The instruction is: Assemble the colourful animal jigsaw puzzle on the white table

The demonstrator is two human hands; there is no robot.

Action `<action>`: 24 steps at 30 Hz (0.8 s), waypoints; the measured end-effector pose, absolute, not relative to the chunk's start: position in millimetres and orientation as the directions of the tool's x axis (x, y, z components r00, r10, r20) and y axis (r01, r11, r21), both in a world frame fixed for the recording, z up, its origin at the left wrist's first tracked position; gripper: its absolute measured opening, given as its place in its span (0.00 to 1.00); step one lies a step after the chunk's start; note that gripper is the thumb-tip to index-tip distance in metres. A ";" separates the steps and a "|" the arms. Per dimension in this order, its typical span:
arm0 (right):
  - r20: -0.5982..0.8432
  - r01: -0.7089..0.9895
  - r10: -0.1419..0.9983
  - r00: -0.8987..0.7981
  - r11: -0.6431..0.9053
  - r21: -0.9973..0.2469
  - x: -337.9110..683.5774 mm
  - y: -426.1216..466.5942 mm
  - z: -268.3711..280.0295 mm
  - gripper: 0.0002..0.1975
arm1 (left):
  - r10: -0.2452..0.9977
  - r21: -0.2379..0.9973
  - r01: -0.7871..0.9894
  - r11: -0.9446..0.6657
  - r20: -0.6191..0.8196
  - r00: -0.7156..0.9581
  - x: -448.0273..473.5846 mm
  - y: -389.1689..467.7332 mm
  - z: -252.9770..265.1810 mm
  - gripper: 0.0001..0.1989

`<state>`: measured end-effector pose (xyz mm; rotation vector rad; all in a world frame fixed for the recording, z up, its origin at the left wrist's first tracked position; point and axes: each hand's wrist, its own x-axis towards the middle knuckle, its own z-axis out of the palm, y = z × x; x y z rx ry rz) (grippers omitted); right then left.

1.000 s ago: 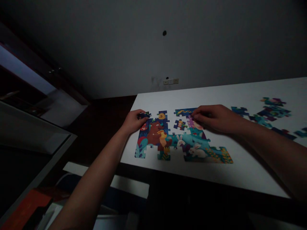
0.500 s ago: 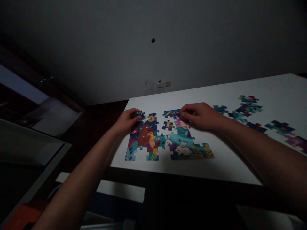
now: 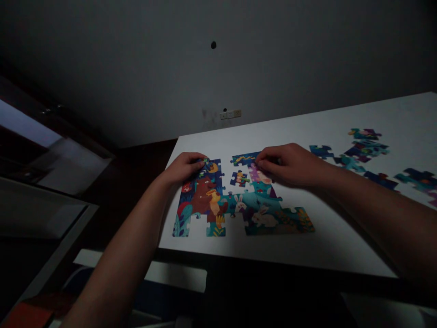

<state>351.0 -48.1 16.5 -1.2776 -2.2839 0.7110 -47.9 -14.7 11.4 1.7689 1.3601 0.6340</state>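
A partly joined jigsaw puzzle [image 3: 205, 196] shows a brown bear and white rabbits on the white table. At its far left corner, my left hand [image 3: 186, 166] pinches a small dark-blue puzzle piece [image 3: 205, 161], which lies against the section with the moon. My right hand [image 3: 285, 164] has thumb and forefinger closed at the right edge of the blue and yellow top piece [image 3: 244, 158]; its fingertips partly hide what they grip. Between the two upper sections lies a separate loose piece [image 3: 240, 178], touched by neither hand.
Several loose puzzle pieces [image 3: 367, 149] are scattered on the right side of the white table [image 3: 273, 130], beyond my right forearm. A wall with sockets [image 3: 230, 114] stands behind. Below the near edge is a chair [image 3: 177, 275].
My left hand has brought its tilted piece down flat against the puzzle's far left corner. My right hand stays at the top piece. The view has shifted slightly.
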 end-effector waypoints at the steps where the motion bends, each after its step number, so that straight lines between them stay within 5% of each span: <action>1: 0.106 0.651 0.866 -0.488 0.443 -0.616 350.7 -48.3 16.3 0.15 | 0.952 0.834 0.543 -0.096 -0.081 0.294 -49.6 -14.7 10.2 0.26; 24: 0.021 0.699 0.881 -0.473 0.390 -0.600 351.2 -51.3 19.7 0.22 | 0.959 0.932 0.361 0.003 -0.105 0.262 -68.1 -21.0 8.8 0.19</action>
